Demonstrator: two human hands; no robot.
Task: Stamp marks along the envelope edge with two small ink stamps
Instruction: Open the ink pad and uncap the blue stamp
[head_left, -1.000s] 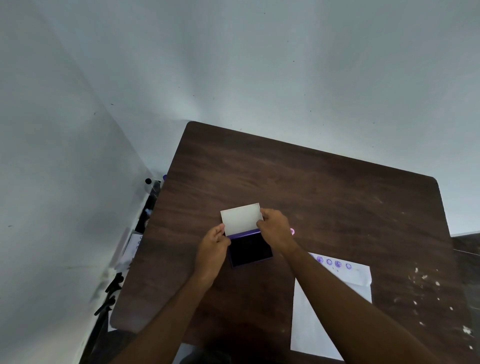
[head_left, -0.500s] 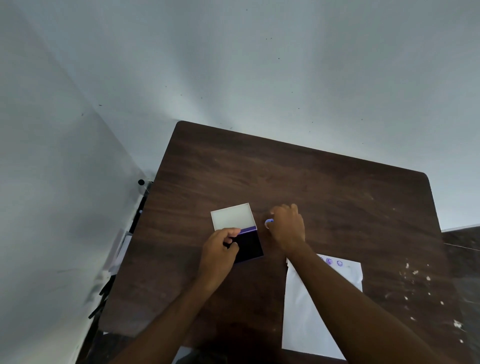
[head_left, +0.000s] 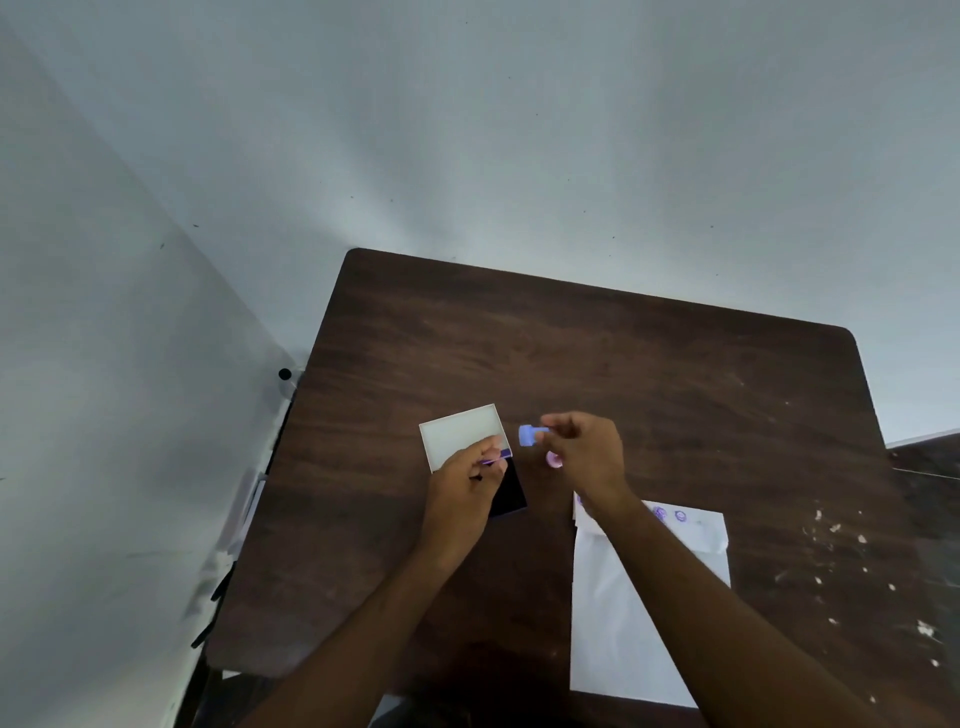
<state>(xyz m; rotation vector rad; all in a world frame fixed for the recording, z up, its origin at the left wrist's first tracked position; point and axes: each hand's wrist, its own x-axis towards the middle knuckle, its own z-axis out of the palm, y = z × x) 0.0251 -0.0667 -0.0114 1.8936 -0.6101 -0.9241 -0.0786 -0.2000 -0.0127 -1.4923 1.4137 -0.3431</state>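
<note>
right hand (head_left: 587, 457): pinches blue stamp (head_left: 529, 434), lifted | pink stamp (head_left: 554, 459): on table (head_left: 623, 364) under that pinch | left hand (head_left: 462, 493): fingers curled on ink pad (head_left: 506, 493) | envelope (head_left: 623, 613): below right wrist

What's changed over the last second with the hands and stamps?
The right hand left the ink pad, reached right and lifted the blue stamp. The left hand stays on the open pad; the pink stamp and envelope haven't moved on the table.
</note>
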